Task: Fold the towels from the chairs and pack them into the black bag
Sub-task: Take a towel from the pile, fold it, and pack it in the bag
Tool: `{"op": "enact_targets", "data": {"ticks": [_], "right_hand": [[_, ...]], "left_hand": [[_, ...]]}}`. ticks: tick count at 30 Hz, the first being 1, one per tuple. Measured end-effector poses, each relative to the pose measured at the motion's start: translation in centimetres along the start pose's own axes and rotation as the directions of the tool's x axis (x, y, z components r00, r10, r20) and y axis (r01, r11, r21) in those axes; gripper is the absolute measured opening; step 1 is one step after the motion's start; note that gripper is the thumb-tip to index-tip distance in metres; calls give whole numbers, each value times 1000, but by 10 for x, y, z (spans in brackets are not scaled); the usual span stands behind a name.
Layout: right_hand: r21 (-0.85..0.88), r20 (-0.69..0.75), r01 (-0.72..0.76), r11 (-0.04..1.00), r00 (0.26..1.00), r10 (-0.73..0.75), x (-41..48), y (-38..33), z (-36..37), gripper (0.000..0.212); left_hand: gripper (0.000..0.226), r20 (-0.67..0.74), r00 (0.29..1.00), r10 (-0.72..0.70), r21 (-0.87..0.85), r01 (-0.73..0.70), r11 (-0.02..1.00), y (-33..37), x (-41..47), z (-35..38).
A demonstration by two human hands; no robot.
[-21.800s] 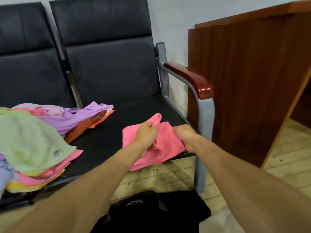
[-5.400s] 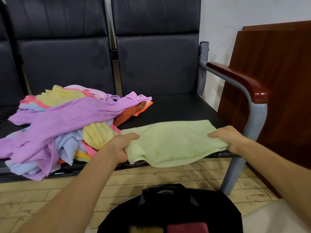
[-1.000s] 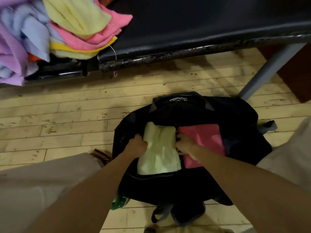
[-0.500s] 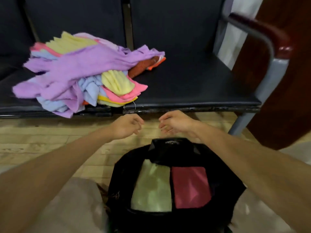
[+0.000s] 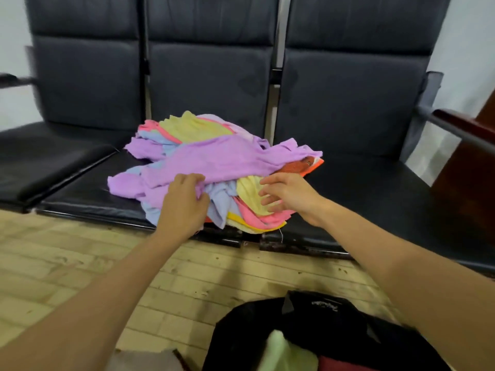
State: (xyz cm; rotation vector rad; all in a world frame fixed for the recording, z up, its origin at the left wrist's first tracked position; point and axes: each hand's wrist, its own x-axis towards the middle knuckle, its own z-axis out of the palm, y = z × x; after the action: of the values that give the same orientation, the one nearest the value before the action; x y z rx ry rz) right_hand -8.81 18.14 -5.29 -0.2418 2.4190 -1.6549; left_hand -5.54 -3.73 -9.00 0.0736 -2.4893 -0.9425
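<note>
A heap of loose towels (image 5: pixel 214 167) in purple, yellow, blue, pink and orange lies on the middle black chair seat (image 5: pixel 80 191). My left hand (image 5: pixel 184 202) grips the front edge of the purple towel (image 5: pixel 214 162) on top. My right hand (image 5: pixel 286 196) hovers with spread fingers over the yellow towel (image 5: pixel 249 191) at the heap's right front. The black bag (image 5: pixel 334 333) stands open on the floor at the bottom, with a folded light green towel (image 5: pixel 284 352) and a pink one (image 5: pixel 337 365) inside.
Three black chairs in a row stand against the wall. The right seat (image 5: pixel 375 199) holds nothing. A red-brown armrest (image 5: pixel 466 127) and a wooden panel stand at the far right. Wooden floor (image 5: pixel 80 263) lies between the chairs and the bag.
Both hands have left the bag and reached up to the heap on the seat. My left hand has taken hold of the purple towel. The view has tilted up.
</note>
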Motion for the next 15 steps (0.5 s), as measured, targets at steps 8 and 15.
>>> {"op": "enact_targets", "data": {"ticks": [8,15], "right_hand": [[170,-2,-67,983,998,69,23,-1,61,35],[259,53,-114,959,993,104,18,4,55,36]], "left_hand": [[40,-57,998,-3,245,17,969,-32,4,2],[18,-161,985,70,375,-4,927,-18,10,-2]]}}
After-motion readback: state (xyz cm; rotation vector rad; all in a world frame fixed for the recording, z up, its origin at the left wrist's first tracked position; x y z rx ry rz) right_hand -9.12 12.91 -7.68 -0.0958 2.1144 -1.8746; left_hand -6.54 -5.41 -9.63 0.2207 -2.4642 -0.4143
